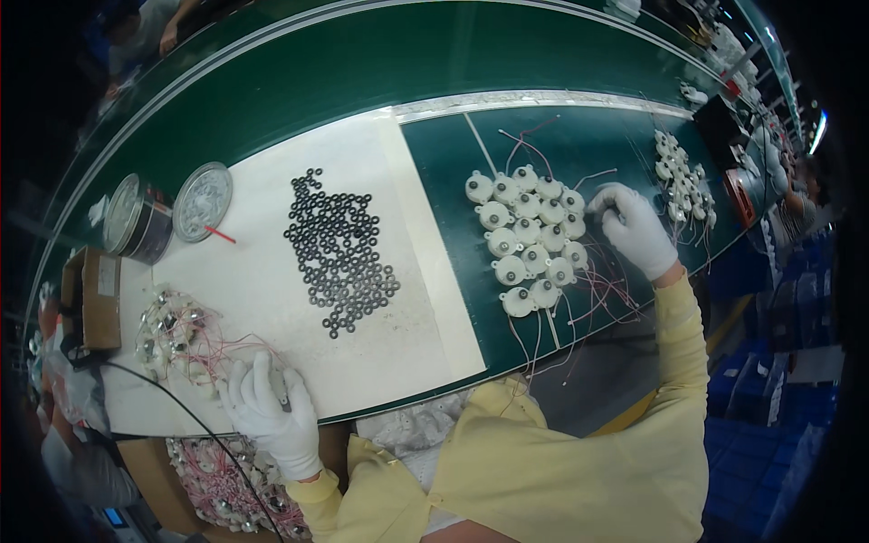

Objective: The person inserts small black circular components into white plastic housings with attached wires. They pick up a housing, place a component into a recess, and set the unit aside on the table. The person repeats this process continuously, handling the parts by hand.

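Observation:
My left hand (272, 418), in a white glove, is at the near edge of the white sheet. A small pale wired motor (280, 389) shows between its thumb and fingers. Beside it lies a tangled pile of motors (172, 330) with pink wires. My right hand (636, 233), also gloved, hovers at the right side of a block of round white motors (534, 231), its fingers curled in; whatever they hold is hidden. Most of these motors carry a dark piece at the centre, and their wires trail toward me.
Many black rings (335, 240) lie on the white sheet (416, 326). At the left stand a metal tin (145, 222), a round lid (203, 201) and a cardboard box (95, 299). A carton of wired motors (231, 480) sits below the edge. More motors (679, 176) lie far right.

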The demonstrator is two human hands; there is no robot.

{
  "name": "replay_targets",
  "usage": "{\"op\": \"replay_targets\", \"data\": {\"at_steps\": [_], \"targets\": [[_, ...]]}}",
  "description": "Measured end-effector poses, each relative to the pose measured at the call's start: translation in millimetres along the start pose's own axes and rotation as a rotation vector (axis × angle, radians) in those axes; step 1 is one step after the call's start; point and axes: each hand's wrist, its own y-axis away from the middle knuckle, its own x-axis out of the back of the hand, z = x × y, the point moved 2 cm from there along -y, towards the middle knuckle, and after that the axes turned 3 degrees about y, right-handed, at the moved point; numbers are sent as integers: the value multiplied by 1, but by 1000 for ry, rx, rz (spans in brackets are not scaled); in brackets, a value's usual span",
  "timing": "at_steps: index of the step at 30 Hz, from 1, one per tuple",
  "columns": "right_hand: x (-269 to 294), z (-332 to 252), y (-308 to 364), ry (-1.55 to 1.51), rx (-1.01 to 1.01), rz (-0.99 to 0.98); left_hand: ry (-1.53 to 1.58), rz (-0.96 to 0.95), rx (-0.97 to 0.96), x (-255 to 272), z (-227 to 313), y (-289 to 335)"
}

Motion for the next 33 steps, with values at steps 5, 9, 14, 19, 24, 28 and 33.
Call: {"op": "replay_targets", "data": {"at_steps": [5,9,14,19,24,28,33], "targets": [[10,-30,-5,381,181,41,58,-45,54,9,8,-11],[4,-101,-32,221,328,157,79,4,64,12,11,-13],[-71,-235,-96,52,550,-114,120,53,81,18,9,-13],[-205,-306,-162,444,673,-244,229,82,66,14,6,-20],[-270,-336,-192,531,598,-360,280,85,93,17,4,-22],[-260,-352,-212,265,546,-347,276,87,113,18,1,-17],[-266,-365,-249,-252,378,-350,306,86,107,16,0,-18]]}}
